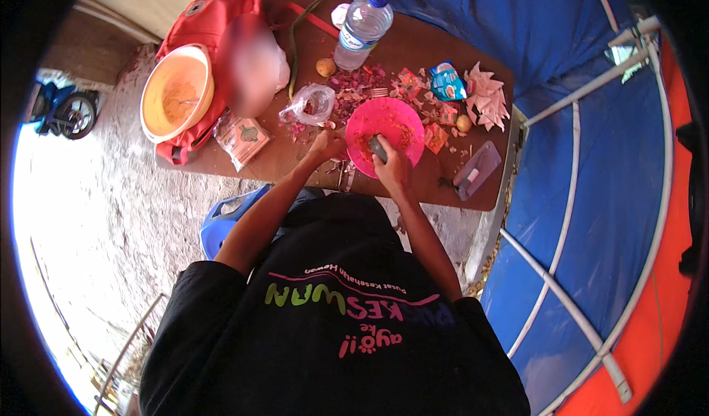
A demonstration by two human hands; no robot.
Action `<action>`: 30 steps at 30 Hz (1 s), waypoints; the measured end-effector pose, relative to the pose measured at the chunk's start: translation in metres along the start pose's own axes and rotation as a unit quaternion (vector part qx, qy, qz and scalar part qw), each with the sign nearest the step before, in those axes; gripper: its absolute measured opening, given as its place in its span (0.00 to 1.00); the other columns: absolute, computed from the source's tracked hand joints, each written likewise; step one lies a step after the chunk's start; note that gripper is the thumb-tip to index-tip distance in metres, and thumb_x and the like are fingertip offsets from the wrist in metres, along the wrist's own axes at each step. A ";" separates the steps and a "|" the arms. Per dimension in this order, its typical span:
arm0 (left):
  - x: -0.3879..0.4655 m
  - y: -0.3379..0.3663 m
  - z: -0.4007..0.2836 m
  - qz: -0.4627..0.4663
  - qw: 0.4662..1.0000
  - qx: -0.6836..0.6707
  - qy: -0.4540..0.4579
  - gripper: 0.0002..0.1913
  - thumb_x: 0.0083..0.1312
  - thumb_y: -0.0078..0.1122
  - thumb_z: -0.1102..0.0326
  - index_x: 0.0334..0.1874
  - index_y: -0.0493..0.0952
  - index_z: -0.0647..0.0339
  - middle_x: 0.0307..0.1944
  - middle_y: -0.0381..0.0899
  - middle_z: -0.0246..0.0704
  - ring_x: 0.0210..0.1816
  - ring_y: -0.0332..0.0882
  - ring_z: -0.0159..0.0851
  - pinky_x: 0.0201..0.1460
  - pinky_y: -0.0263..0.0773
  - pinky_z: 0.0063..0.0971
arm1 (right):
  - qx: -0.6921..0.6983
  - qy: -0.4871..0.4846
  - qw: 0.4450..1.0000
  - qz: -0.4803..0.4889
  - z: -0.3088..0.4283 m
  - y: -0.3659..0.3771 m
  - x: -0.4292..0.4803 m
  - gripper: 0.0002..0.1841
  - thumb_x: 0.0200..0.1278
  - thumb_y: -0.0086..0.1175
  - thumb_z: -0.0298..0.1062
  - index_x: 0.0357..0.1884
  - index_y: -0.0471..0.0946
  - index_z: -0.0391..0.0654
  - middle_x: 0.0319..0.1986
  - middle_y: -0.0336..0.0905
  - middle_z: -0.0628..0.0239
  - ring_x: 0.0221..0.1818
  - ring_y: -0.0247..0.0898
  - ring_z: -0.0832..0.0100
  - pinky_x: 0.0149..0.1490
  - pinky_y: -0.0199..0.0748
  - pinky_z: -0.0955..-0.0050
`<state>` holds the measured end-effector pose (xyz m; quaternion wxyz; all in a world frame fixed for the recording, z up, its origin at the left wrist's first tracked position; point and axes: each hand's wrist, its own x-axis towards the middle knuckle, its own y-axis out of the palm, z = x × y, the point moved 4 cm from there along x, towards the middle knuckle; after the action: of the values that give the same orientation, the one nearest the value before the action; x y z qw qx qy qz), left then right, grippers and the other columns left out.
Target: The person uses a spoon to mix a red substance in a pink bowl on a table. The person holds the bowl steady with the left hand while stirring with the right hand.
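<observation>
On the brown table lies a bright pink plate [396, 118] smeared with a reddish, coarse mash. My right hand [394, 167] grips a dark grey stone pestle [379, 147], whose end rests in the mash at the plate's left part. At the plate's left rim is my left hand [329, 143], its fingers curled; whether they hold the rim cannot be told. A clear plastic bag [313, 104] lies just beyond my left hand. Shallot skins [354, 84] are scattered behind the plate, and a fork's tines [379, 92] show at its far rim.
A water bottle [363, 31] stands at the back beside a round tan item [325, 67]. On the left are a cream bowl [177, 92] with batter-like contents, a red bag [191, 25] and a paper pack [242, 139]. Blue pouch [447, 82], folded papers [487, 96] and a clear container [479, 171] lie right.
</observation>
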<state>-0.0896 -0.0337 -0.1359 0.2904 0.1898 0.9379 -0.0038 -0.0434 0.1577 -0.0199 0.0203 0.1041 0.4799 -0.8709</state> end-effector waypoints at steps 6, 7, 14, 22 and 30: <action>0.013 0.005 0.004 0.064 0.986 -0.146 -0.050 0.13 0.62 0.53 0.72 0.45 0.80 0.73 0.31 0.85 0.45 0.26 0.86 0.42 0.28 0.84 0.34 | 0.174 0.230 0.943 -0.164 -0.038 -0.035 0.001 0.21 0.63 0.60 0.43 0.55 0.76 0.44 0.36 0.84 0.54 0.35 0.82 0.58 0.38 0.79 0.61; 0.015 0.005 0.004 0.056 0.989 -0.132 -0.028 0.14 0.61 0.54 0.72 0.46 0.79 0.72 0.32 0.84 0.45 0.27 0.86 0.42 0.27 0.84 0.35 | 0.231 0.256 0.927 -0.145 -0.038 -0.036 -0.003 0.20 0.64 0.59 0.44 0.54 0.76 0.45 0.33 0.82 0.57 0.30 0.80 0.61 0.32 0.76 0.64; 0.017 0.015 0.006 0.012 0.998 0.051 0.044 0.14 0.59 0.55 0.71 0.47 0.81 0.65 0.28 0.84 0.41 0.27 0.85 0.37 0.30 0.81 0.32 | 0.407 0.422 0.797 -0.148 -0.038 -0.013 0.003 0.16 0.68 0.54 0.49 0.46 0.74 0.47 0.19 0.73 0.68 0.13 0.66 0.76 0.14 0.60 0.73; -0.005 0.015 -0.017 -0.030 0.987 0.137 0.079 0.14 0.56 0.56 0.66 0.40 0.82 0.68 0.27 0.84 0.46 0.33 0.85 0.40 0.37 0.78 0.37 | 0.227 0.261 0.937 -0.050 -0.011 0.012 0.070 0.20 0.62 0.57 0.51 0.47 0.74 0.46 0.25 0.80 0.58 0.22 0.79 0.61 0.24 0.73 0.62; 0.023 0.014 0.018 -0.031 0.989 0.130 0.061 0.13 0.55 0.58 0.63 0.34 0.82 0.67 0.28 0.82 0.53 0.37 0.85 0.53 0.40 0.77 0.44 | 0.213 0.294 0.932 0.002 -0.011 0.010 -0.001 0.18 0.63 0.57 0.49 0.47 0.76 0.47 0.24 0.79 0.60 0.24 0.78 0.68 0.24 0.72 0.66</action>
<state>-0.0923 -0.0148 -0.1622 0.2052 0.1971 0.9507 -0.1230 -0.0390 0.1616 -0.0335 -0.1429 0.3585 0.2678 -0.8828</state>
